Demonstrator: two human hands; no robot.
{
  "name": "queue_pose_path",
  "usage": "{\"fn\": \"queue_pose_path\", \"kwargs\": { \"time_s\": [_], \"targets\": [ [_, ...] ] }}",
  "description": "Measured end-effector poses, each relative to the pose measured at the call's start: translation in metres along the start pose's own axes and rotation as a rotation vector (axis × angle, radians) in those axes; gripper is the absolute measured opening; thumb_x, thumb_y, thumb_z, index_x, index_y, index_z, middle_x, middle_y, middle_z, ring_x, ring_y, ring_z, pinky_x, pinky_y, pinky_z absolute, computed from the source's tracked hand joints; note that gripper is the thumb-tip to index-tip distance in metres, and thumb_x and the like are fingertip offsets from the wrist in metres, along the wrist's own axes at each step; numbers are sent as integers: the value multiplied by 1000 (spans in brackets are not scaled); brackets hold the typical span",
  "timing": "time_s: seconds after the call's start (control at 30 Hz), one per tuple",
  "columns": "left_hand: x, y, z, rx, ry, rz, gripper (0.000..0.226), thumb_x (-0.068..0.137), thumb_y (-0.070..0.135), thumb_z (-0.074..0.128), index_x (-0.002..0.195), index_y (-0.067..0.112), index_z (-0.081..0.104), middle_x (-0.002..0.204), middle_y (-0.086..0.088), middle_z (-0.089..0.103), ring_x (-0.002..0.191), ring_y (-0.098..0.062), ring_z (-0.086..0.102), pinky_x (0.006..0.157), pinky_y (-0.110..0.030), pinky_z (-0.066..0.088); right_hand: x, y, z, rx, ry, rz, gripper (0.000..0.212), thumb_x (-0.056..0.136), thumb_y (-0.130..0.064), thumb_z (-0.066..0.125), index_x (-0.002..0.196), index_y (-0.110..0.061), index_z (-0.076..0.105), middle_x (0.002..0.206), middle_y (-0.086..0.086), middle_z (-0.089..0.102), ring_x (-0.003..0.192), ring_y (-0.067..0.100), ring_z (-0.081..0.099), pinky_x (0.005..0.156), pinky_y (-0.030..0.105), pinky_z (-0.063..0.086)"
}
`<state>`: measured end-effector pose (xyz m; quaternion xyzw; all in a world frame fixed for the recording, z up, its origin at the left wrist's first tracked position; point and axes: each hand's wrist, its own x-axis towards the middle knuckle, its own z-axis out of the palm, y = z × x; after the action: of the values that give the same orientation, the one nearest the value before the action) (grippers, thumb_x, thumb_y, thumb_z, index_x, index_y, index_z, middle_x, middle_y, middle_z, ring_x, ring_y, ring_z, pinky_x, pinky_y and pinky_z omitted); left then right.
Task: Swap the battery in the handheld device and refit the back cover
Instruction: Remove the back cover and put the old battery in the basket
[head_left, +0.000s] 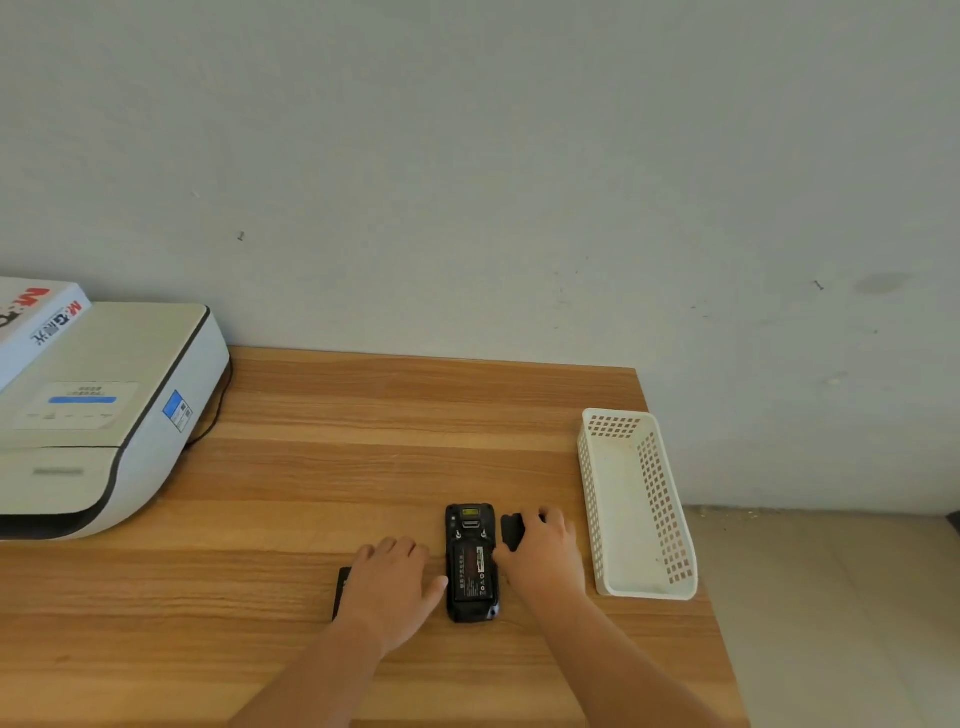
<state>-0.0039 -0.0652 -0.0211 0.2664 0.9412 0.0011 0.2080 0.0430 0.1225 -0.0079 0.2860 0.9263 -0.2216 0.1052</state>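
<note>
The wooden desk (363, 467) has a matte, striped grain and carries every part. At its far left stands a white printer (104, 415) with smooth, rounded plastic shells; at its right edge lies an empty white plastic basket (636, 590) with perforated walls.

Between the two hands lies the handheld device (471, 563), face down — a black, rigid, rounded-corner body. Its back is open, and a labelled battery (470, 569) sits in the bay. Judged from this, a battery is seated and the cover is not yet refitted; whether this is the fresh cell cannot be told.

The right hand (545, 553) rests over the back cover (511, 530), a thin, dark, contoured plate just right of the device; fingers curl onto it, but a closed grip cannot be confirmed.

The left hand (392, 577) lies flat, fingers spread, over a slim black block (341, 590) — probably the second battery — pressing rather than gripping.
</note>
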Motion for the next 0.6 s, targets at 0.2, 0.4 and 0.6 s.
{"fn": "queue_pose_path", "kwargs": {
  "time_s": [0.2,0.4,0.6],
  "targets": [
    [-2,0,-4,-4,-25,-20,54,97,57,29,134,24,48,135,3,51,126,-17,43,110,-41,29,8,20,3,-34,-22,22,54,92,-43,53,140,-22,42,148,6,36,129,25,38,96,37,45],
    [-6,-4,4,-2,-93,-41,55,97,58,30,138,23,45,141,2,48,132,-19,39,113,-43,25,12,33,22,-101,-69,40,53,91,-41,54,139,-23,41,147,5,36,126,25,41,98,40,44],
    [-7,-7,11,-44,-80,-39,54,97,56,33,143,27,37,146,3,44,135,-17,37,115,-42,22,13,42,34,-105,-76,22,50,92,-37,53,138,-22,41,146,5,36,125,25,42,96,35,46]
  ]
}}
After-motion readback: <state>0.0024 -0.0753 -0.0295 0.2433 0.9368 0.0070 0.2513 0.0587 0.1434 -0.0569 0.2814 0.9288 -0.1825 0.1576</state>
